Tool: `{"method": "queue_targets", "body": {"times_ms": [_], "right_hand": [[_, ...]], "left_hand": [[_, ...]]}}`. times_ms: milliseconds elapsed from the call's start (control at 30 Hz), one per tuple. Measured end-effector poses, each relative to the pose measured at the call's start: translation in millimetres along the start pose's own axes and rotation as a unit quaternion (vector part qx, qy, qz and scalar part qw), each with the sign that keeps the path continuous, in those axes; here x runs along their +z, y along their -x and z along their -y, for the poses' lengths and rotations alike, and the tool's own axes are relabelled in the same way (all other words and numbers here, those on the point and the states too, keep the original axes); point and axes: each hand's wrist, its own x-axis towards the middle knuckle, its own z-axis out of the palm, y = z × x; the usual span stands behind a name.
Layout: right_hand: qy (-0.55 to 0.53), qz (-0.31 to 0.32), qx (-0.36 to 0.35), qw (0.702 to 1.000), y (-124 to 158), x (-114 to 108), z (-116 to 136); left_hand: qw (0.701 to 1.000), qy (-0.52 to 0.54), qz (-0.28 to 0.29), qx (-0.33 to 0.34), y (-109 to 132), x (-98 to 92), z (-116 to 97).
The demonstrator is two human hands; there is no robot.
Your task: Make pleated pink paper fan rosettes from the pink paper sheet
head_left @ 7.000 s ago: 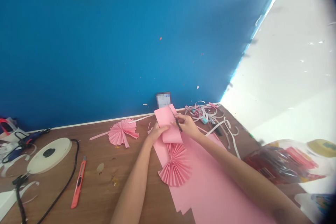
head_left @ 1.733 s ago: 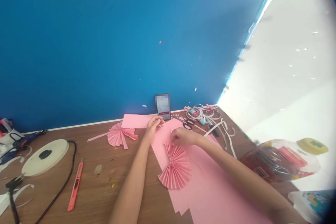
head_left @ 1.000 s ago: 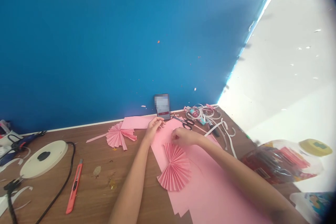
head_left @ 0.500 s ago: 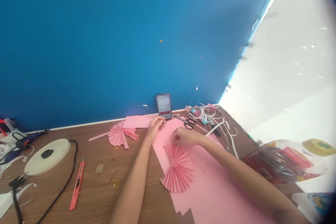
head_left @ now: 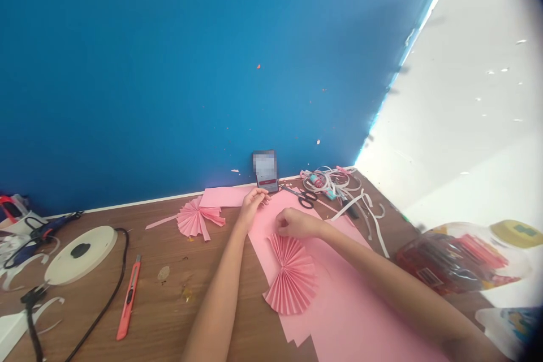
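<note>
1. The pink paper sheet (head_left: pixel 339 294) lies flat on the table (head_left: pixel 169 305), its far end under both hands.
2. Left hand (head_left: pixel 253 202) fingers pinch its far edge; right hand (head_left: pixel 292 223) fingers curl closed on it.
3. A folded fan (head_left: pixel 292 283) lies just below the right fingers; scissors (head_left: pixel 302 197) lie just beyond.

Bright daylight from right, white wall (head_left: pixel 466 124) overexposed; fisheye bending at edges, dark corner vignette.
</note>
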Motion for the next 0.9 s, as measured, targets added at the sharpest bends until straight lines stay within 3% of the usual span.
{"method": "queue_targets", "body": {"times_ms": [367, 700, 900], "right_hand": [[0.094, -0.012, 0.101, 0.99, 3.3, -0.6, 6.9], [0.066, -0.033, 0.114, 0.991, 3.6, 4.9, 9.2], [0.056, -0.064, 0.071, 0.994, -0.2, 1.7, 6.2]], "left_hand": [[1.0, 0.003, -0.018, -0.006, 0.9, 2.5, -1.5], [1.0, 0.012, -0.002, 0.0, -0.3, -0.1, 1.4], [1.0, 0.005, 0.009, 0.003, -0.2, -1.6, 1.7]]}}
